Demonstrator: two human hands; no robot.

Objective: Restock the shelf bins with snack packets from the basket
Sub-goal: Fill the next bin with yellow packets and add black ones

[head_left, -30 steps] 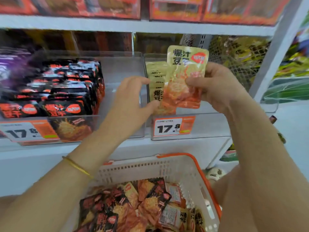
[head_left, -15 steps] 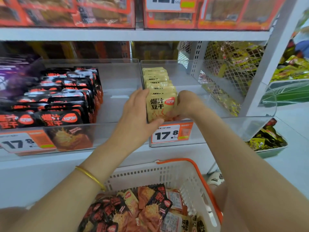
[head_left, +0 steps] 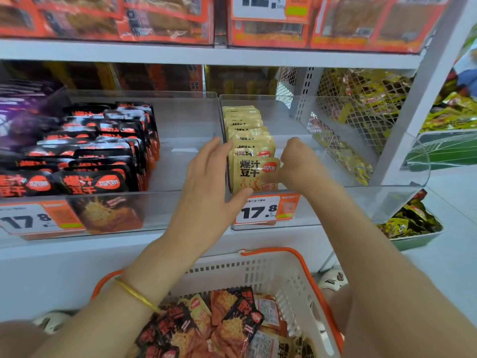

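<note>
Head view puts me over a store shelf with two clear bins side by side. The left hand (head_left: 206,187) lies with straight fingers against the left flank of the row of yellow packets (head_left: 245,125), its thumb touching the lower edge of the front yellow packet (head_left: 254,174). The right hand (head_left: 296,166) curls its fingers round that packet's right edge and pinches it. The packet stands upright at the very front of the row, inside the right bin (head_left: 335,208), just behind the front wall and above a price tag (head_left: 265,210) reading 17.8. I see the rest of this bin bare to the right of the row, up to a white mesh divider (head_left: 361,112) with yellow-wrapped snacks (head_left: 366,89) heaped behind it. The left bin (head_left: 180,208) holds ranks of black packets (head_left: 103,140) on its left side; its clear wall stands between the two bins, just beside the left hand's fingers. Below the shelf edge, the white basket (head_left: 284,280) with its orange handle (head_left: 302,264) sits between both forearms, and a loose pile of packets (head_left: 219,326), black, red and yellow, lies in it. The left forearm, with a gold bracelet (head_left: 134,295), crosses the basket's left rim and hides part of the pile. Orange boxes (head_left: 103,16) fill the shelf above.
</note>
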